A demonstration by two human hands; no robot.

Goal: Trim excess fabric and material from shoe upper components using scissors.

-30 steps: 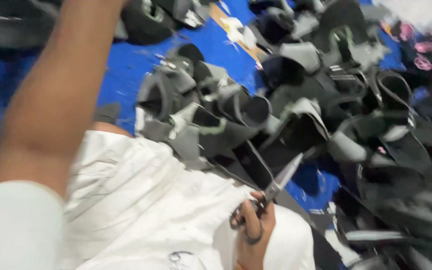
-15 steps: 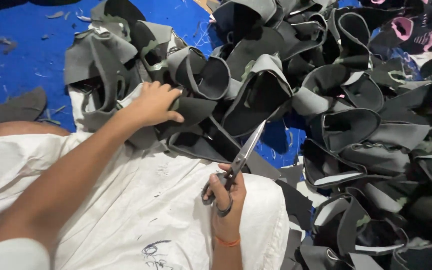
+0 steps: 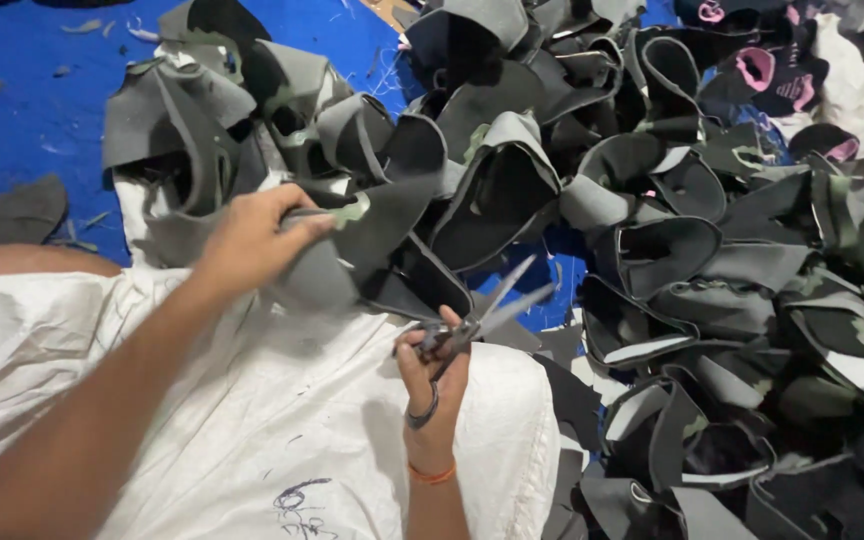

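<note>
On my lap, over the blue floor: an entry of what lies under my two hands.

Left hand (image 3: 252, 240): my fingers curl and pinch the edge of a grey foam piece (image 3: 352, 250), lifting it off the heap so its free edge faces the blades.

Right hand (image 3: 432, 385): thumb and fingers threaded through the loops of the scissors (image 3: 477, 320), closed snugly on the handles; an orange band sits at the wrist.

Scissors: dull metal, blades parted in a narrow V, tips aimed up and right toward the heap, near the held piece but not touching it.

Grey foam piece: thick, matte, rubbery sheet, curved into a strap-like loop; grey outside, darker inside, with a pale greenish patch near my fingertips. It sits at the near edge of the heap, just above my lap.

Heap of foam pieces (image 3: 672, 220): many like curls, grey, black and camouflage-patterned, tumbled together to my front and right; a few pink-trimmed ones lie at the far corner.

White woven sack (image 3: 282, 420): coarse, creased cloth spread across my legs as a working surface, with a dark scribble near its lower edge.

Blue floor sheet (image 3: 42, 110): smooth, bright, strewn with small offcuts.
</note>
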